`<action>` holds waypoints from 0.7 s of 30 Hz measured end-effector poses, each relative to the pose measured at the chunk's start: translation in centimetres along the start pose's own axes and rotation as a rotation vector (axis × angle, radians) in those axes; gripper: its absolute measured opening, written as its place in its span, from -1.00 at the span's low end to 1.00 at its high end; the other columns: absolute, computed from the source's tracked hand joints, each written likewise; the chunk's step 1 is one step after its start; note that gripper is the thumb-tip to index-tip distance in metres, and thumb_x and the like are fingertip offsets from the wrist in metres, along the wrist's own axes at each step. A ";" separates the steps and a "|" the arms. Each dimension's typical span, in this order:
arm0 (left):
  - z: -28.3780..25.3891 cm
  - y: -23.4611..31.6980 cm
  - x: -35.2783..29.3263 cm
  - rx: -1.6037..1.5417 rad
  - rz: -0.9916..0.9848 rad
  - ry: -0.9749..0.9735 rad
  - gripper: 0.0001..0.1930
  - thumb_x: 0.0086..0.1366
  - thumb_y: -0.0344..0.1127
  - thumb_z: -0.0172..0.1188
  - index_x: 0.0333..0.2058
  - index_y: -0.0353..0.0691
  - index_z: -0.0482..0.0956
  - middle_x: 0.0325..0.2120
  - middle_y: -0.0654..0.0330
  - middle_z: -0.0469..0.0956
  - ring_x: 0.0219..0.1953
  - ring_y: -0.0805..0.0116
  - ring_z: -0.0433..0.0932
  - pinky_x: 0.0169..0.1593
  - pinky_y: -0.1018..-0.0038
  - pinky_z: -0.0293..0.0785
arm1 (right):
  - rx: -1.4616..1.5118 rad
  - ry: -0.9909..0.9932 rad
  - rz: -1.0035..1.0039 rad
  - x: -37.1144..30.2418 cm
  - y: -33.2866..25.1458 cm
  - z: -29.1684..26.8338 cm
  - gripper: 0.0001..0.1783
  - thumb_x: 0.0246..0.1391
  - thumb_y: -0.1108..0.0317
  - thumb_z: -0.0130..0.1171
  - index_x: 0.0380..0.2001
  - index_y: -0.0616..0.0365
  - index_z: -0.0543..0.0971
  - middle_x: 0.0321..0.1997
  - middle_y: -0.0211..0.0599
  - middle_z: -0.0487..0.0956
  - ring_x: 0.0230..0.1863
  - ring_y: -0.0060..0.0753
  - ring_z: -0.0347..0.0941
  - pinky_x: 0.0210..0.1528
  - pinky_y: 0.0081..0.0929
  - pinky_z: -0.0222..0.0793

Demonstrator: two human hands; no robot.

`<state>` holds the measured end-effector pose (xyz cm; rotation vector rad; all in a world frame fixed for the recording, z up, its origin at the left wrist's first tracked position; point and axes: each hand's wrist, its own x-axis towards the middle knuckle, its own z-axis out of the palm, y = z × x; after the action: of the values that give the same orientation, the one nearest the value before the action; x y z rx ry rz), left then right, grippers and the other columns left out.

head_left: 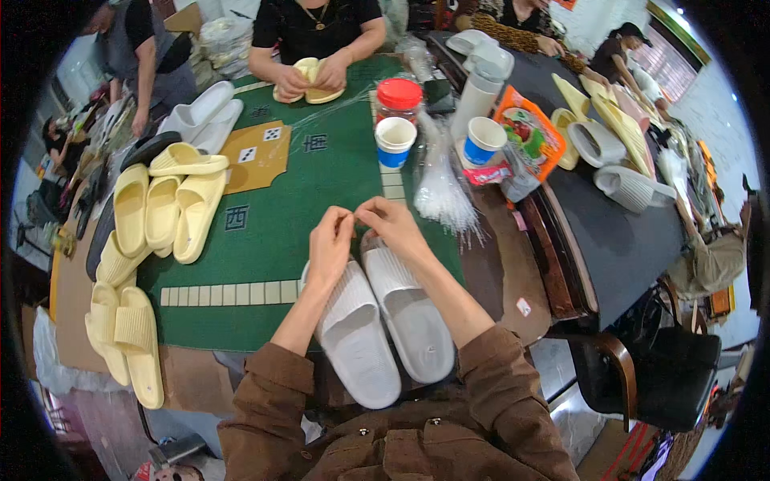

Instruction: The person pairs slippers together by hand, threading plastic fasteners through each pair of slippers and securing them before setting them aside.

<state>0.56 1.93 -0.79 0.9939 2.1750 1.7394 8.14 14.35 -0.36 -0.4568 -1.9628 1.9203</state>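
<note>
A pair of light grey slide slippers lies at the table's near edge, heels toward me: the left slipper (358,337) and the right slipper (409,313). Just beyond their toes, my left hand (330,242) is closed with its fingertips pinched. My right hand (391,231) also pinches, its fingertips almost meeting the left ones. Whatever is between the fingers is too small to make out. The wrists pass over the slippers' ribbed straps. Ahead and to the right lies a bundle of thin clear plastic strands (441,180).
Yellow slippers (164,204) are heaped on the left of the green table mat (289,216). Paper cups (395,143), a red-lidded jar (399,98) and an orange packet (529,132) stand beyond. Across the table, a person's hands (311,76) hold yellow slippers. A chair (658,369) is at right.
</note>
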 end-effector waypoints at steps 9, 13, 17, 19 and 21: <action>0.1 -0.2 -0.4 0.097 -0.023 -0.053 -0.87 0.30 -0.39 0.02 -0.36 -0.35 0.44 -0.59 0.18 0.48 -0.53 0.44 0.41 -0.40 0.46 0.35 | -0.103 0.348 -0.334 -3.0 -3.8 -4.2 -0.84 0.15 0.45 0.05 -0.21 0.24 0.52 -0.31 -0.34 0.54 -0.37 -0.59 0.46 -0.43 -0.54 0.45; -0.5 0.8 -0.4 0.110 -0.055 -0.089 -0.87 0.30 -0.40 0.02 -0.35 -0.36 0.45 -0.59 0.17 0.49 -0.52 0.42 0.43 -0.39 0.46 0.36 | -0.375 0.845 -0.528 -7.5 -8.3 -15.3 -0.72 0.14 0.53 0.02 -0.05 0.24 0.44 -0.18 -0.29 0.46 -0.13 -0.44 0.40 -0.06 -0.48 0.38; 0.5 0.8 0.0 0.132 -0.028 -0.145 -0.88 0.28 -0.41 0.03 -0.35 -0.37 0.45 -0.57 0.13 0.51 -0.52 0.37 0.47 -0.39 0.43 0.38 | -0.627 1.609 -0.543 -11.2 -7.5 -31.3 -0.36 0.02 0.38 0.19 0.18 0.24 0.24 0.14 -0.11 0.32 0.15 -0.23 0.23 0.24 -0.34 0.09; 0.9 0.0 0.1 0.129 0.007 -0.168 -0.89 0.27 -0.43 0.04 -0.36 -0.37 0.45 -0.57 0.14 0.51 -0.52 0.39 0.46 -0.39 0.44 0.38 | -0.888 1.599 -0.513 -12.9 -7.0 -37.3 -0.31 0.03 0.34 0.20 0.21 0.20 0.19 0.11 -0.07 0.33 0.13 -0.19 0.25 0.24 -0.31 0.11; 1.0 -0.2 0.0 0.115 -0.006 -0.170 -0.90 0.26 -0.44 0.04 -0.36 -0.37 0.45 -0.57 0.15 0.50 -0.52 0.40 0.46 -0.39 0.45 0.38 | -1.141 1.570 -0.463 -14.1 -7.2 -40.2 -0.26 0.03 0.31 0.20 0.25 0.16 0.15 0.09 -0.02 0.34 0.12 -0.14 0.27 0.23 -0.29 0.12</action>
<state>1.03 2.66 -1.25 1.1165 2.1868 1.4824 39.51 43.15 7.03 -1.1232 -1.4222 -0.2468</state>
